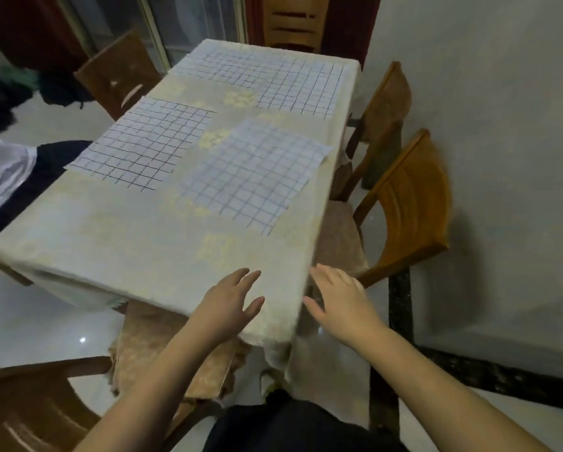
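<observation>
While its fingers spread, left hand [229,301] overlies tablecloth [127,243].

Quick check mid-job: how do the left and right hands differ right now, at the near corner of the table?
The left hand lies on top of the tablecloth near the corner, apparently touching it. The right hand is past the cloth's right edge, beside its hanging side. The left hand shows fairly sharply, while the right hand's fingers are blurred. Both are open, hold nothing and point away from the person.
</observation>
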A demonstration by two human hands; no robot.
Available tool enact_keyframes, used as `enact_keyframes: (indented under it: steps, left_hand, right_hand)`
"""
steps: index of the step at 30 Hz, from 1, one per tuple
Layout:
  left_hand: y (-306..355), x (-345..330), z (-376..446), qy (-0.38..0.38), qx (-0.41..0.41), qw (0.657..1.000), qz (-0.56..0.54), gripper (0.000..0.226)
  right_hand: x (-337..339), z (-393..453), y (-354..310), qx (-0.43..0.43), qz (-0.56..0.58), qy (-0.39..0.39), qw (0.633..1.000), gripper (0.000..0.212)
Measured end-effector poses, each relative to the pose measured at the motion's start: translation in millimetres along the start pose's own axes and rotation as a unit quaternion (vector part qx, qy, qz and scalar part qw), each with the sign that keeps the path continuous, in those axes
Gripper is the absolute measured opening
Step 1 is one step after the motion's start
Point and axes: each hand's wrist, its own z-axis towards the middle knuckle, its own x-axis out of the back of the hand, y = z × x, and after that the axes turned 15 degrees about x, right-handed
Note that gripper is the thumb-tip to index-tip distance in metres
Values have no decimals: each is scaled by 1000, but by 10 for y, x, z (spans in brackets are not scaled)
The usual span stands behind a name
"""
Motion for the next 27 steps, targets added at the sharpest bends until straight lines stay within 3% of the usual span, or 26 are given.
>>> enact_keyframes:
  steps: [9,15,27]
  left_hand:
    - [-218,32,583,-15,26,999,-25,59]
    - [-267,58,782,7,58,997,-45,58]
    - [-152,-91,809,17,182,978,-105,58]
  right_hand:
    - [14,941,167,37,-66,-72,995,62]
    - [-214,1464,278,34,-77,-61,995,60]
    - [-656,2740,838,138,-156,-163,964,58]
